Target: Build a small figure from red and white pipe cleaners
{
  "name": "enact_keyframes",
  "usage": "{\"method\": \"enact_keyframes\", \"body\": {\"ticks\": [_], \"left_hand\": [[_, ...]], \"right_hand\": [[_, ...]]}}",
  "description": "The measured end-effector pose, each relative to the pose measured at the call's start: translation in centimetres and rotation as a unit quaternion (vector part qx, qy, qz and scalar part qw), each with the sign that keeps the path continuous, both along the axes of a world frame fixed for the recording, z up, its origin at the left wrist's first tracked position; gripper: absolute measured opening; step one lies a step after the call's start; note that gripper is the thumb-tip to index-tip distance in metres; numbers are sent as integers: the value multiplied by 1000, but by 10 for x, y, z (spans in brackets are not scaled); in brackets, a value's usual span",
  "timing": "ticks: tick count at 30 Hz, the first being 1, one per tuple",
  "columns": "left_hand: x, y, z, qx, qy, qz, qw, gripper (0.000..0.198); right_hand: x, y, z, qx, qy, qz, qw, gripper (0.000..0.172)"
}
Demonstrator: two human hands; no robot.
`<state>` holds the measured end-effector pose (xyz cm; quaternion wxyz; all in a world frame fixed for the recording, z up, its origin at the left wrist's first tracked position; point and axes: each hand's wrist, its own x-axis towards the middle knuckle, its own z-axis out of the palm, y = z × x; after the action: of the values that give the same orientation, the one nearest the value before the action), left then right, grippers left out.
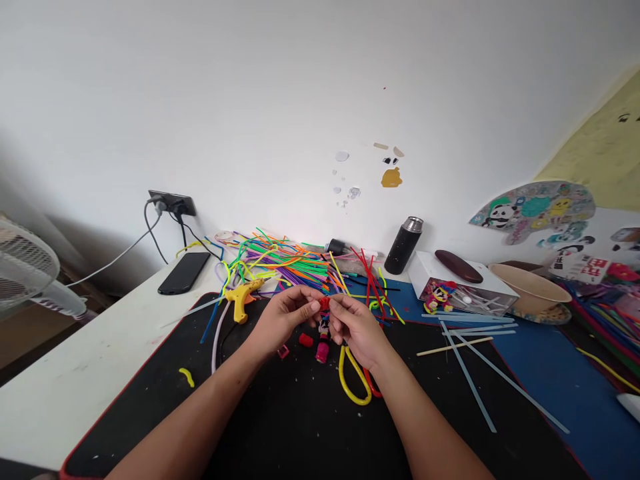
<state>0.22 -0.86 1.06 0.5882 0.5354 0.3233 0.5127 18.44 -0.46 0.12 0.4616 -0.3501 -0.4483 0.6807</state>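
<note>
My left hand (pixel 293 317) and my right hand (pixel 357 327) meet above the black mat, each pinching a small red pipe cleaner piece (pixel 325 303) between thumb and forefinger. Just below the fingertips is a small pipe cleaner figure (pixel 323 340) in black, white and magenta, its upper part partly hidden by the hands. A short red fuzzy roll (pixel 306 340) lies beside it, with a small pink square piece (pixel 283 351) further left. Under my right wrist, a yellow pipe cleaner loop (pixel 355 393) and a red strand rest on the mat.
A yellow glue gun (pixel 243 299) lies left of my hands. Behind them spreads a heap of coloured pipe cleaners (pixel 300 267). A black flask (pixel 403 245) stands near a white box (pixel 493 290). Glue sticks (pixel 470 380) lie right; a phone (pixel 184 273) lies left.
</note>
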Motion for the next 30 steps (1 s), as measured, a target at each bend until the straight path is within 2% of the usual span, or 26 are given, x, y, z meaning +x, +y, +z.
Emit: {"method": "enact_keyframes", "body": {"ticks": [12, 20, 30], "left_hand": [[0, -1, 2, -12, 19, 2, 1000, 40], [-1, -1, 4, -4, 36, 4, 999, 40], [-6, 4, -6, 30, 114, 44, 992, 36]], "right_hand": [[-1, 1, -6, 17, -26, -10, 999, 39], [-2, -1, -3, 24, -46, -22, 998, 39], [-6, 0, -9, 64, -114, -25, 991, 42]]}}
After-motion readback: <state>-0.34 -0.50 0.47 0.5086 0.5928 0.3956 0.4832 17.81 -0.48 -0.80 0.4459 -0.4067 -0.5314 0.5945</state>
